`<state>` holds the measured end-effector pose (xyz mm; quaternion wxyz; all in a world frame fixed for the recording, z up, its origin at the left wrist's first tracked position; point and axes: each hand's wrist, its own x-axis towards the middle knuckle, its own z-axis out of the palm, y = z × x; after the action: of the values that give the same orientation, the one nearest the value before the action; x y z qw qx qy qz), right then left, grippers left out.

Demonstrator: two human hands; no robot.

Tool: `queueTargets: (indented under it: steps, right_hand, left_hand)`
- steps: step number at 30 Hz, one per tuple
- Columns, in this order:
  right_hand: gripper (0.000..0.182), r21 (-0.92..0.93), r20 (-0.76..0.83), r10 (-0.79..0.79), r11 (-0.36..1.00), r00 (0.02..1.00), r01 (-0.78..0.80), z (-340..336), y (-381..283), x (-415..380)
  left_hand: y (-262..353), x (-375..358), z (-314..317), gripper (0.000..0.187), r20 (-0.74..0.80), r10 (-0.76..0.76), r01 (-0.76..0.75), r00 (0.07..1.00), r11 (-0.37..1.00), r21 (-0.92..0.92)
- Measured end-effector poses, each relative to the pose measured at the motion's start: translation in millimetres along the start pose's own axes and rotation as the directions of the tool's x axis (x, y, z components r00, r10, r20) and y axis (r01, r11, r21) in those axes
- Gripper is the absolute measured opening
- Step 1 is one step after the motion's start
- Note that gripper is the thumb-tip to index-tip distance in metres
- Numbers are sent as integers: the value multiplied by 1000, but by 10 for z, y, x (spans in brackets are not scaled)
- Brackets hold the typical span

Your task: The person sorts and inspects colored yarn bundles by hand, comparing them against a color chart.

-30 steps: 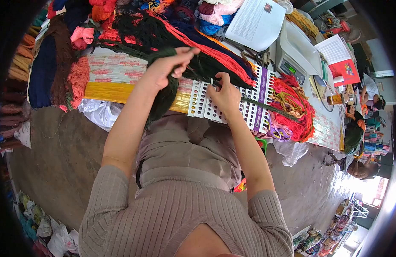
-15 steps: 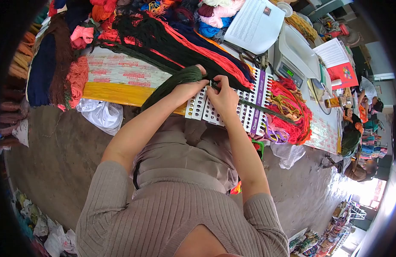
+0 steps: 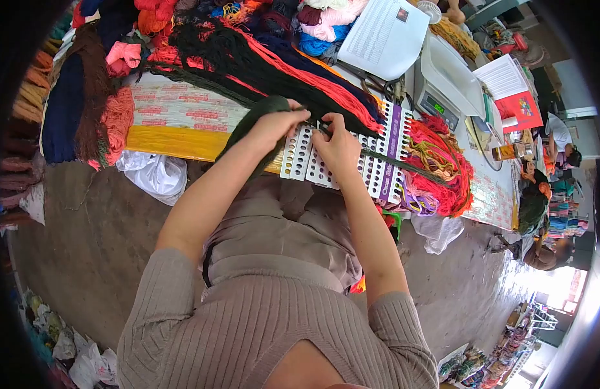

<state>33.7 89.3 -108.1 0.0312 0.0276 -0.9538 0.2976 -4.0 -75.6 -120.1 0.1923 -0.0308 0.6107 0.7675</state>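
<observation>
While the left hand is clamped around a thick dark green yarn bundle, the right hand sits just beside it, fingers pinched on a thin strand of the same green stuff right over the white perforated card. So both hands are closed on yarn, nearly touching each other, at the upper left corner of that card. The bundle drapes over the back of the left hand and hangs down off the near edge of the surface, toward the person's lap. A thinner green strand runs from the right hand across the card and out to the right.

The card is white, full of rows of round holes, with a purple strip down one side. It lies flat at the near edge of the surface. Some holes show bits of colour, can't tell what exactly.

Just right of the card there's a tangled heap of red, orange and yellow threads. Behind the hands, long skeins of black, red and navy yarn lie diagonally. Further back sit a white scale and a printed sheet. Off to the far left, brown and navy yarn piles, and a white plastic bag hangs off the edge.
</observation>
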Motion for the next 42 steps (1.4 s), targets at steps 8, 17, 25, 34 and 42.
queueTargets:
  steps: [8,17,25,34,42]
  right_hand:
    - [38,-21,18,-5,1000,1000,6,-6,-19,12]
    - [30,46,-49,-70,996,996,73,28,79,-17]
    - [17,200,-278,-186,948,942,246,90,181,-44]
    - [34,-112,-107,-181,979,978,169,40,-33,-21]
    - [35,-74,-104,-166,985,981,159,27,-33,-30]
  left_hand:
    - [843,-547,-683,11,182,-63,142,981,877,-459]
    - [767,-384,-605,32,471,-22,227,882,896,-382]
    - [86,-53,220,13,333,-278,139,901,912,386]
    - [755,-103,-1493,10,130,-69,139,989,737,-661]
    - [721,226,-2155,43,-616,438,67,655,778,625]
